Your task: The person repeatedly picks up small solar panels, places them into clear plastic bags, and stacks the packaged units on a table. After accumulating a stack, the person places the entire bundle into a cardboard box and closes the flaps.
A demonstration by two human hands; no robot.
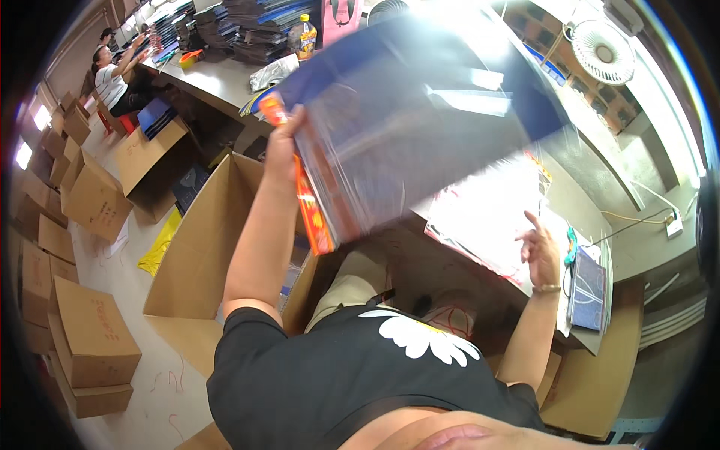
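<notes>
My left hand is closed on the near left edge of a large flat blue packet with a shiny clear plastic surface. An orange printed strip runs along that edge. Raised and tilted above the table, the packet is partly blurred and glary; what it contains I cannot make out. My right hand holds nothing, its fingers apart, beside a bright white stack of sheets or bags on the table. Glare washes out the detail of that stack.
An open carton stands by my left side, with more cartons on the floor. Dark flat stacks, a bottle and a fan are farther off. A blue flat piece lies right. Another person sits far left.
</notes>
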